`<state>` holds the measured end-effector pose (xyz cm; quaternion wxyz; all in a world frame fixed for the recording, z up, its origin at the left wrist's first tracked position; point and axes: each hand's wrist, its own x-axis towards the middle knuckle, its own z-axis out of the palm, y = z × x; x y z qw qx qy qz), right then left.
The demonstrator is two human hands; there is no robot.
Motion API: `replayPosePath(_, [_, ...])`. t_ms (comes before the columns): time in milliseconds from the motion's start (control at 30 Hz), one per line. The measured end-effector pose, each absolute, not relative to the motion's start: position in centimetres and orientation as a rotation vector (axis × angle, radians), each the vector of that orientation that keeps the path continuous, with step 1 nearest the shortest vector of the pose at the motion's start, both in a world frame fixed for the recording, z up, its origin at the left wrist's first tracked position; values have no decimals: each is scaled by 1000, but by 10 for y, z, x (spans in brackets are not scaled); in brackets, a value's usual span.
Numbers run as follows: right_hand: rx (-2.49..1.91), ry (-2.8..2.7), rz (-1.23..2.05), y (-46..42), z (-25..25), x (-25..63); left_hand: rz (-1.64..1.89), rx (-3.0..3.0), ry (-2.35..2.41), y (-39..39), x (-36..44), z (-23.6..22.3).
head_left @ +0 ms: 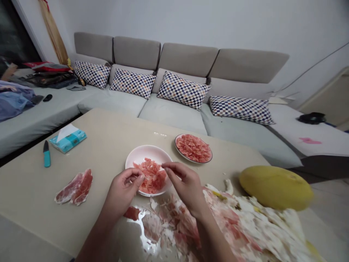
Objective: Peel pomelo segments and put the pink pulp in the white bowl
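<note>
One round, dark-rimmed plate (178, 151) full; your near-pinched hands (124, 190) (188, 185), hold unclear, overhang a part-filled white bowl (135, 156); pale-red wedges (83, 185) remain lower-left.

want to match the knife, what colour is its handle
The handle is turquoise, seen in the head view.

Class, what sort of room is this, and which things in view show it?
Probably a living room: a long sofa with patterned cushions, and a low table before it.
</note>
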<state>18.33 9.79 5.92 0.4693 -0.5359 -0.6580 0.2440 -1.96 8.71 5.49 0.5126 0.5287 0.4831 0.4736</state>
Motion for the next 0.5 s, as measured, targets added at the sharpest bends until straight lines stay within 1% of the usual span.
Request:
replayPosePath(67, [-1341, -1598, 575, 97, 62, 185, 1062, 1367, 1163, 81, -14, 57])
replayPosePath(167, [-1427, -1611, 486, 94, 68, 191, 800, 1630, 1084, 65, 5, 53])
replayPosePath(200, [-1448, -1610, 454, 92, 71, 193, 761, 1706, 1040, 59, 14, 49])
replayPosePath(333, [-1440, -1601, 435, 89, 76, 196, 664, 1899, 858, 40, 44, 31])
replayPosePath(500, [-1350, -1728, 528, 94, 64, 188, 589, 1935, 959, 35, 56, 20])
